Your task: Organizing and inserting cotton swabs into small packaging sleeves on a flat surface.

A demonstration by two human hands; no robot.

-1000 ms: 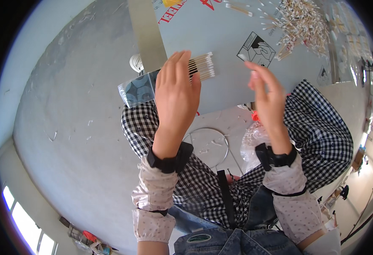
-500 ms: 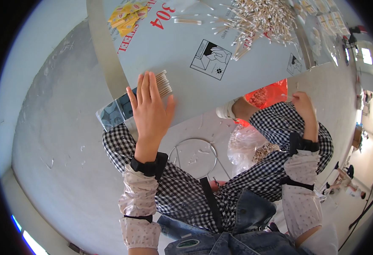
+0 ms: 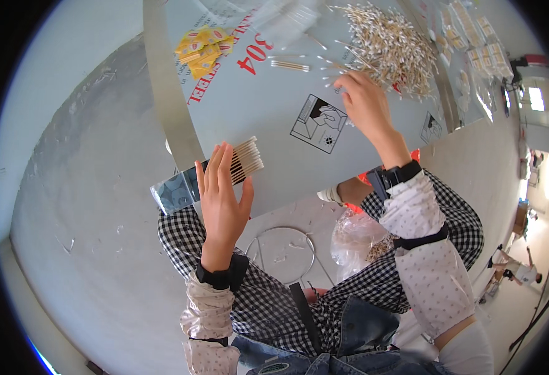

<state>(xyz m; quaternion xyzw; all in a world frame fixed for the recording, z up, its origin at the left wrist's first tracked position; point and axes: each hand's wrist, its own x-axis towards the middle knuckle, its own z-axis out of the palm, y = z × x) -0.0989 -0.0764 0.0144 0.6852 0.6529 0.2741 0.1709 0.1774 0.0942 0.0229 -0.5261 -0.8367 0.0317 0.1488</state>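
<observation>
Cotton swab bundle [image 3: 247,161] held in clear sleeve [image 3: 177,189] by left hand [image 3: 224,200], fingers wrapped, tips fanned toward 2 o'clock. Right hand [image 3: 363,103] reaches loose swab pile [image 3: 387,47] at 1 o'clock; pinch closure cannot be told. Pile nearer right hand.

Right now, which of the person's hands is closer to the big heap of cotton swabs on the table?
The right hand. Its fingers reach the near edge of the loose heap of cotton swabs. The left hand is well away, at the table's near edge, holding a neat bundle of swabs.
</observation>
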